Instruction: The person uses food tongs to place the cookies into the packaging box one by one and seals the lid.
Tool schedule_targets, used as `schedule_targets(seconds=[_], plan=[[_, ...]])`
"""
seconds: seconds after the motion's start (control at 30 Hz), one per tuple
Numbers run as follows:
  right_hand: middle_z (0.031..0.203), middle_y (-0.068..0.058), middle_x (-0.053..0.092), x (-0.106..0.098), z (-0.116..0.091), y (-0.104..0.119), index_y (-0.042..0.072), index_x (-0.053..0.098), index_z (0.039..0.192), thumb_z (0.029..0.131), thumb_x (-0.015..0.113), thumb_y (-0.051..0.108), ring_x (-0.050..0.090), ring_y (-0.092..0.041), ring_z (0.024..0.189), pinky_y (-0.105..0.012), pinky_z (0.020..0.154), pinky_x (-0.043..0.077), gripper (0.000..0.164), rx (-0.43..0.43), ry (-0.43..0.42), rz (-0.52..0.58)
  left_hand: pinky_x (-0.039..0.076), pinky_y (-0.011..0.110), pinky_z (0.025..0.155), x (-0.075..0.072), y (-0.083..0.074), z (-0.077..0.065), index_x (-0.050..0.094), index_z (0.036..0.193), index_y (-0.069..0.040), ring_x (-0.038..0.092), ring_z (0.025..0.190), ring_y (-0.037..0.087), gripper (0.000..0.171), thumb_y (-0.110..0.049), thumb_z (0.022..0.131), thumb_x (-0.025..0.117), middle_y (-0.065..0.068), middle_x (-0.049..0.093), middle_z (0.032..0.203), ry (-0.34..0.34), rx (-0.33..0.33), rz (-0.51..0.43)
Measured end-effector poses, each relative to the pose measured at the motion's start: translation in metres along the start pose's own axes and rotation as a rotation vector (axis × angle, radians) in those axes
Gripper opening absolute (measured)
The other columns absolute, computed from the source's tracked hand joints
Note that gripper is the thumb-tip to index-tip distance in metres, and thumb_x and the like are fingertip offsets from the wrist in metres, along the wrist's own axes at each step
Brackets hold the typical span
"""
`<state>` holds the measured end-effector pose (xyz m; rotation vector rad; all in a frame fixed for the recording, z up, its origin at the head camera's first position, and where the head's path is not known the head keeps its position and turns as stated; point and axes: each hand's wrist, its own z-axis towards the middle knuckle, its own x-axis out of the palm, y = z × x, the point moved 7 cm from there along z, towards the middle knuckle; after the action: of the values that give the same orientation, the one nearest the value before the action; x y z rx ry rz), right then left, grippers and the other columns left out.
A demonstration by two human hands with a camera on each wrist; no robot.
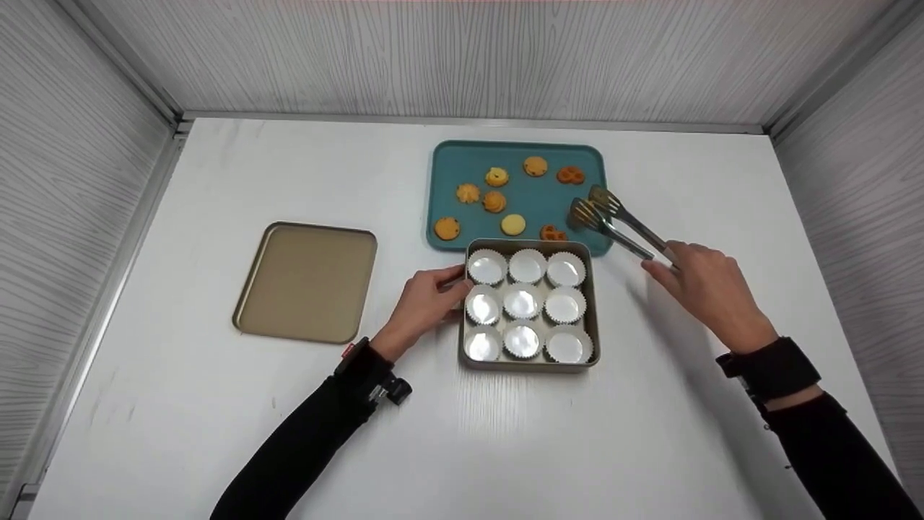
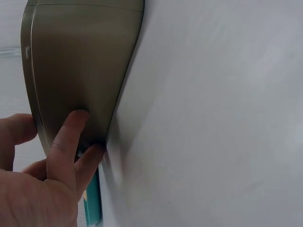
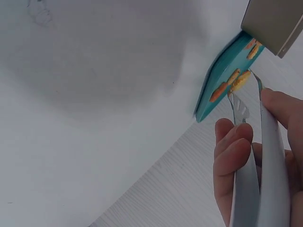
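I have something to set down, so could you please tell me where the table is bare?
The white table is bare left of the gold lid, between that lid and the teal tray, and in front of the square tin. It is crowded around the tin: left hand touching it, tray just behind, right hand holding tongs at the cookies.

A shallow bronze-coloured lid (image 1: 307, 283) with rounded corners lies on the white tabletop (image 1: 491, 448). Left of the lid stands a grey wood-grained left wall (image 1: 72, 159), a metal strip (image 1: 103, 318) along its foot. Well apart behind the lid rises a matching back wall (image 1: 462, 65) with its own metal edging (image 1: 476, 121); a similar right wall (image 1: 859, 159) stands far to the lid's right.
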<state>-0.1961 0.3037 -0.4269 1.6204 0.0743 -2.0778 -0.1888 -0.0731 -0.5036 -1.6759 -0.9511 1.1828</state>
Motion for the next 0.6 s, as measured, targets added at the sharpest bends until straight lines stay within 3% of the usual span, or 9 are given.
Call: schedule_targets(seconds=[0.13, 0.27, 0.43, 0.6], plan=[[0.065, -0.006, 0.054, -0.007, 0.001, 0.006, 0.001, 0.064, 0.089, 0.096, 0.076, 0.022, 0.049, -0.023, 0.058, -0.04, 0.05, 0.041, 0.025, -0.008, -0.012, 0.018, 0.055, 0.034, 0.096, 0.001, 0.0, 0.0, 0.062, 0.143, -0.005, 0.065, 0.123, 0.018, 0.049, -0.028, 0.1, 0.066, 0.009, 0.068, 0.135, 0.007, -0.007, -0.018], [0.067, -0.004, 0.053, -0.013, 0.002, 0.016, 0.003, 0.065, 0.092, 0.097, 0.076, 0.023, 0.046, -0.021, 0.06, -0.037, 0.051, 0.037, 0.023, -0.015, -0.013, 0.035, 0.056, 0.031, 0.093, 0.001, -0.001, 0.0, 0.062, 0.143, -0.005, 0.066, 0.12, 0.018, 0.049, -0.028, 0.101, 0.065, 0.01, 0.069, 0.134, 0.013, -0.005, -0.019], [0.068, -0.004, 0.054, -0.018, 0.002, 0.034, 0.001, 0.067, 0.098, 0.096, 0.077, 0.025, 0.047, -0.02, 0.06, -0.036, 0.052, 0.041, 0.026, -0.037, -0.008, 0.039, 0.056, 0.032, 0.095, 0.003, 0.0, -0.001, 0.058, 0.146, -0.005, 0.066, 0.121, 0.019, 0.051, -0.029, 0.102, 0.064, 0.009, 0.068, 0.136, 0.044, -0.01, -0.06], [0.069, -0.003, 0.055, -0.015, 0.004, 0.053, 0.003, 0.066, 0.098, 0.096, 0.077, 0.024, 0.045, -0.017, 0.06, -0.032, 0.051, 0.039, 0.024, -0.078, 0.016, 0.064, 0.051, 0.034, 0.103, 0.001, 0.002, -0.003, 0.059, 0.146, -0.005, 0.064, 0.125, 0.019, 0.051, -0.031, 0.102, 0.065, 0.008, 0.067, 0.137, 0.033, -0.001, -0.035]])
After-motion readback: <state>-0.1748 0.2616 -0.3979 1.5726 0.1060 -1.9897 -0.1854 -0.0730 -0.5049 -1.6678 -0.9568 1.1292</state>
